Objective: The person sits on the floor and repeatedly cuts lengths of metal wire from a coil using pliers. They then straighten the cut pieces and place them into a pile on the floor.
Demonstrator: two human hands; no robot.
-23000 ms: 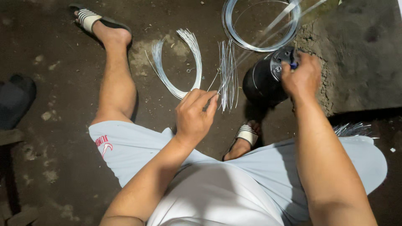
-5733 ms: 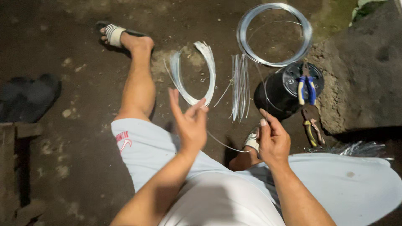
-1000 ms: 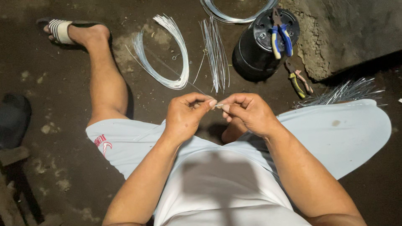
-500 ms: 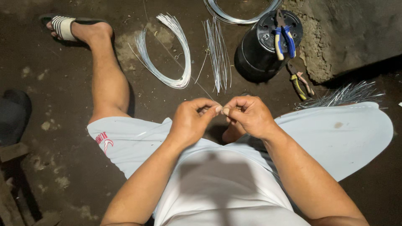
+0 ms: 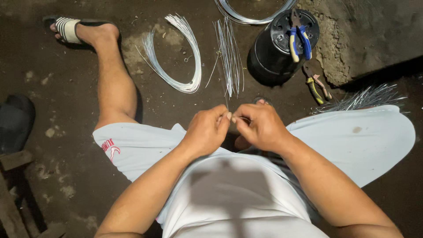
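Observation:
My left hand [image 5: 206, 130] and my right hand [image 5: 259, 125] meet fingertip to fingertip above my lap, both pinching one thin piece of silver wire [image 5: 226, 103] that sticks up between them. On the dirt floor ahead lie a bundle of straight cut wires [image 5: 229, 53] and a curved bundle of wire [image 5: 187, 66]. A larger wire coil [image 5: 246, 17] lies at the top edge.
A black upturned bucket [image 5: 275, 48] carries blue-handled pliers [image 5: 298, 39]; yellow-handled pliers [image 5: 316, 86] lie beside it. Short wire pieces [image 5: 365, 97] rest by my right thigh. A concrete block [image 5: 370, 35] stands at right, a dark shoe [image 5: 15, 121] at left, and my sandalled left foot [image 5: 70, 28] stretches forward.
Both hands stay pinched together on the wire, with small finger movements. The view has shifted slightly lower.

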